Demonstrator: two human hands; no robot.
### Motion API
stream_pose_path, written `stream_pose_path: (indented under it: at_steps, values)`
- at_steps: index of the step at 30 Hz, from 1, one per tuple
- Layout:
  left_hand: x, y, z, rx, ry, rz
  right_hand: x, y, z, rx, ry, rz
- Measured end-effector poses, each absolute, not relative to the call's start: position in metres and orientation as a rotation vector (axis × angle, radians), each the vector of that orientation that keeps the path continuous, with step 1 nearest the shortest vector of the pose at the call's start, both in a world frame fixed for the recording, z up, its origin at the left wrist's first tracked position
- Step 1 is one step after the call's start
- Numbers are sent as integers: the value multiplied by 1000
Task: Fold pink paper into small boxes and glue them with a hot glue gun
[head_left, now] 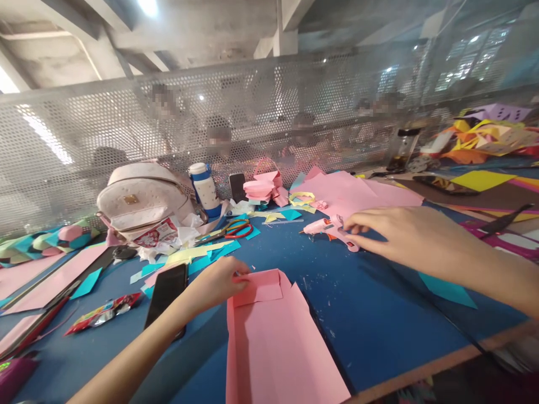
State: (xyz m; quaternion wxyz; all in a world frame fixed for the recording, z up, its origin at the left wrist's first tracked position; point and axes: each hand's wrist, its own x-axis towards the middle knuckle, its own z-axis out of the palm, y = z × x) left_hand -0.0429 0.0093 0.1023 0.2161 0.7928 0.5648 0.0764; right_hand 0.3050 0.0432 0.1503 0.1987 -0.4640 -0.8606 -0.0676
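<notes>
A long pink paper sheet (273, 342) with folded edges lies on the blue table (379, 314) in front of me. My left hand (221, 283) pinches its folded far-left corner, fingers closed on the paper. Further back to the right, my right hand (387, 233) reaches over a pink glue gun (330, 229) lying on the table. Its fingertips touch the gun's handle and curl around it.
A black phone (166, 294) lies beside my left hand. Red-handled scissors (236, 229), a white backpack (141, 199), a blue-and-white bottle (205, 189) and pink paper stacks (349, 193) sit behind. Paper scraps are scattered about. A perforated metal screen (252, 112) backs the table, with people behind it.
</notes>
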Motion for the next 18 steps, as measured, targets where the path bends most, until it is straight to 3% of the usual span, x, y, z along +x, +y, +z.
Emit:
stream_pose_path:
  at_steps: [4, 11, 18]
  values:
    - [-38, 9, 98, 2220, 1608, 230, 253, 16, 157, -894, -2664, -58]
    - [-29, 4, 90, 2273, 1731, 186, 160, 54, 123, -969, -3067, 104]
    - [-28, 3, 93, 2286, 1787, 77, 131, 62, 111, -909, -3123, 127]
